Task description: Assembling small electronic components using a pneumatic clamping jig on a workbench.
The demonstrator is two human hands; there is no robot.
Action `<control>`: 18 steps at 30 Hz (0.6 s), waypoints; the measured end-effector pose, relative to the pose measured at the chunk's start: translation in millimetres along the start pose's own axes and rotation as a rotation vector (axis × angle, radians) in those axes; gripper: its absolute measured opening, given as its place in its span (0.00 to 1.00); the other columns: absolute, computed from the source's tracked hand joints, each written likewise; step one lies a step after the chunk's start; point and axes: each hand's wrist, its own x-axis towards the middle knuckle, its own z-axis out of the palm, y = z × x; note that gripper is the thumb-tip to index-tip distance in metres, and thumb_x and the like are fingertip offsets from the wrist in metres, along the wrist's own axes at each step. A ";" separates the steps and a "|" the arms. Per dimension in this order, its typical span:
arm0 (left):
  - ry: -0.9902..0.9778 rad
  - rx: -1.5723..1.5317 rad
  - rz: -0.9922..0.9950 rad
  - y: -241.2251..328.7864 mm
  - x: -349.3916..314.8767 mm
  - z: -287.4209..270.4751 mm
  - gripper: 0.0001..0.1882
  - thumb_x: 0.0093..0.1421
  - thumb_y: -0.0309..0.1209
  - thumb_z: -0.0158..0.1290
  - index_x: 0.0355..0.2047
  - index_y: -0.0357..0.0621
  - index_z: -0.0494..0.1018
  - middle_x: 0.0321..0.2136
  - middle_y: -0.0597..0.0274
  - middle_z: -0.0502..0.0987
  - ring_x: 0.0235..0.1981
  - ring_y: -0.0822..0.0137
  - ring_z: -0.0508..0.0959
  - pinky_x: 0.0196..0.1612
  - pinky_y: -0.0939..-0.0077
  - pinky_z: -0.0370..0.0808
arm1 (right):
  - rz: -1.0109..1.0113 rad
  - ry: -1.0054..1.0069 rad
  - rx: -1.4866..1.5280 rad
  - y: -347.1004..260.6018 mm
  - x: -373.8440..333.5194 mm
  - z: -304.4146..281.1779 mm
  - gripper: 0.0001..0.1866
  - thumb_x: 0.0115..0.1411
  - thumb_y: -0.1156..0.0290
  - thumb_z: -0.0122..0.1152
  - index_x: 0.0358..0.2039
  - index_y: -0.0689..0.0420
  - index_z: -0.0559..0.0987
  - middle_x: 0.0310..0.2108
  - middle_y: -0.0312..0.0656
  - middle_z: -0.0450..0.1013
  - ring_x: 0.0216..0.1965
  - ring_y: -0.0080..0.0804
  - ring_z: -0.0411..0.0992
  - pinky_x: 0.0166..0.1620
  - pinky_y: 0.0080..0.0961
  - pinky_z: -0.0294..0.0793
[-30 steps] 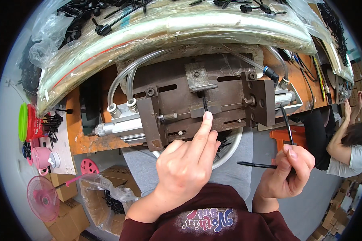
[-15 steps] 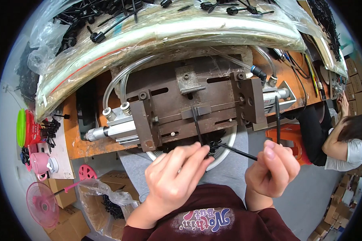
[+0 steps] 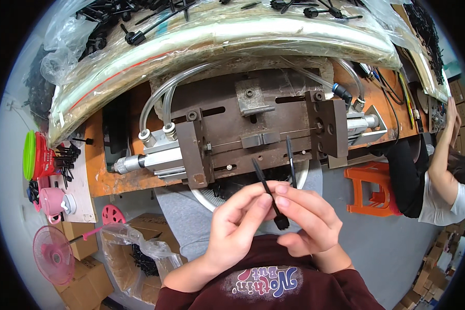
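From my remote seat, I see the left hand point(image 3: 232, 225) pinching a black mascara-style wand point(image 3: 262, 177) before the brown metal clamping fixture point(image 3: 225, 124); the right hand point(image 3: 318, 219) grips a second wand point(image 3: 291, 157) (lower end hidden) close beside it.

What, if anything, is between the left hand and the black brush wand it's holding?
Nothing visible: the left hand pinches the black brush wand directly. The right hand is close on the wand's other side, and a second black wand is off to the right.
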 end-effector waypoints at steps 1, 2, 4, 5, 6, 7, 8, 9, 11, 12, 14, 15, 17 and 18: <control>0.035 0.009 0.096 2.9 -1.1 3.9 0.13 0.69 0.26 0.43 0.50 0.34 0.69 0.44 0.59 0.76 0.44 0.75 0.76 0.47 0.81 0.73 | 0.062 -0.018 0.052 -4.5 1.3 -3.7 0.22 0.49 0.75 0.70 0.46 0.66 0.78 0.46 0.55 0.74 0.39 0.47 0.78 0.40 0.34 0.80; 0.043 0.015 0.128 4.6 -1.5 2.4 0.12 0.69 0.26 0.43 0.49 0.34 0.69 0.43 0.59 0.76 0.43 0.75 0.76 0.46 0.81 0.74 | 0.038 -0.033 0.022 -5.1 2.9 -3.1 0.22 0.48 0.77 0.70 0.46 0.65 0.78 0.46 0.54 0.74 0.40 0.47 0.78 0.41 0.33 0.80; 0.053 0.027 0.190 7.9 -0.1 -1.2 0.11 0.68 0.25 0.44 0.47 0.34 0.69 0.41 0.57 0.77 0.40 0.75 0.77 0.43 0.81 0.74 | -0.007 -0.060 -0.042 -5.2 4.9 -1.6 0.23 0.46 0.81 0.69 0.45 0.65 0.78 0.45 0.54 0.75 0.40 0.45 0.78 0.42 0.33 0.81; 0.082 0.083 0.204 10.6 0.5 -0.5 0.10 0.68 0.23 0.43 0.47 0.33 0.67 0.37 0.54 0.77 0.37 0.73 0.77 0.40 0.80 0.74 | 0.017 -0.051 -0.036 -8.4 4.8 1.4 0.22 0.45 0.85 0.67 0.44 0.65 0.79 0.45 0.52 0.75 0.42 0.44 0.78 0.43 0.32 0.81; 0.067 0.134 0.264 11.7 0.2 -1.0 0.10 0.68 0.23 0.42 0.47 0.32 0.66 0.36 0.53 0.77 0.36 0.72 0.78 0.39 0.80 0.75 | 0.033 -0.031 -0.031 -8.5 5.5 1.6 0.22 0.45 0.86 0.67 0.44 0.65 0.79 0.46 0.53 0.75 0.42 0.44 0.78 0.43 0.32 0.81; 0.052 0.185 0.324 12.5 -0.2 -1.5 0.10 0.68 0.22 0.42 0.48 0.31 0.66 0.34 0.53 0.77 0.35 0.71 0.78 0.38 0.79 0.75 | 0.049 -0.011 -0.026 -8.1 6.0 1.0 0.22 0.45 0.86 0.67 0.44 0.65 0.79 0.46 0.53 0.75 0.42 0.45 0.78 0.43 0.31 0.81; 0.037 0.236 0.383 13.2 -0.7 -2.2 0.10 0.67 0.21 0.41 0.48 0.31 0.65 0.33 0.52 0.76 0.34 0.71 0.78 0.37 0.79 0.75 | 0.065 0.008 -0.021 -7.5 6.6 -0.2 0.22 0.45 0.86 0.67 0.44 0.65 0.78 0.46 0.54 0.75 0.43 0.45 0.78 0.43 0.31 0.81; -0.007 0.173 0.376 12.4 -2.7 -5.7 0.11 0.67 0.20 0.40 0.48 0.30 0.63 0.30 0.52 0.75 0.30 0.69 0.78 0.36 0.78 0.76 | 0.078 0.030 0.000 -3.1 10.1 -3.2 0.25 0.45 0.88 0.66 0.47 0.65 0.77 0.46 0.56 0.75 0.43 0.45 0.78 0.45 0.32 0.80; 0.017 0.192 0.344 20.0 -10.1 -8.0 0.10 0.67 0.20 0.41 0.48 0.29 0.62 0.29 0.52 0.75 0.28 0.69 0.78 0.33 0.80 0.76 | 0.132 0.113 -0.024 7.4 5.6 -4.4 0.24 0.46 0.90 0.65 0.47 0.66 0.75 0.49 0.60 0.72 0.44 0.46 0.78 0.46 0.33 0.79; 0.025 0.206 0.320 24.5 -12.9 -8.6 0.10 0.67 0.20 0.41 0.47 0.29 0.62 0.29 0.52 0.75 0.28 0.69 0.79 0.33 0.80 0.77 | 0.153 0.163 -0.029 12.0 2.0 -3.4 0.24 0.46 0.90 0.65 0.46 0.67 0.74 0.51 0.61 0.70 0.45 0.46 0.78 0.46 0.34 0.79; 0.035 0.169 0.301 30.2 -15.4 -9.1 0.09 0.67 0.21 0.42 0.47 0.30 0.61 0.28 0.52 0.75 0.27 0.69 0.78 0.31 0.80 0.76 | 0.176 0.095 -0.023 12.2 3.3 -3.7 0.17 0.45 0.88 0.66 0.38 0.68 0.76 0.53 0.61 0.69 0.45 0.46 0.77 0.47 0.32 0.78; 0.041 0.153 0.292 31.8 -16.1 -9.8 0.09 0.67 0.22 0.42 0.46 0.30 0.61 0.28 0.52 0.75 0.26 0.69 0.77 0.30 0.81 0.75 | 0.161 0.009 -0.063 11.5 5.9 -3.8 0.16 0.45 0.88 0.67 0.36 0.68 0.77 0.53 0.61 0.69 0.45 0.46 0.77 0.47 0.32 0.78; 0.017 0.151 0.367 28.8 -13.6 -13.5 0.09 0.68 0.23 0.42 0.46 0.31 0.60 0.26 0.54 0.74 0.23 0.72 0.74 0.27 0.82 0.72 | 0.107 -0.124 -0.198 9.3 15.0 -2.8 0.12 0.44 0.84 0.67 0.32 0.67 0.78 0.51 0.58 0.71 0.45 0.46 0.76 0.46 0.32 0.77; 0.004 0.152 0.405 28.2 -12.7 -14.9 0.09 0.68 0.24 0.41 0.46 0.32 0.60 0.25 0.55 0.73 0.21 0.73 0.73 0.25 0.83 0.70 | 0.087 -0.168 -0.232 11.5 17.1 -2.6 0.12 0.44 0.83 0.66 0.32 0.67 0.78 0.51 0.57 0.71 0.45 0.46 0.76 0.45 0.32 0.77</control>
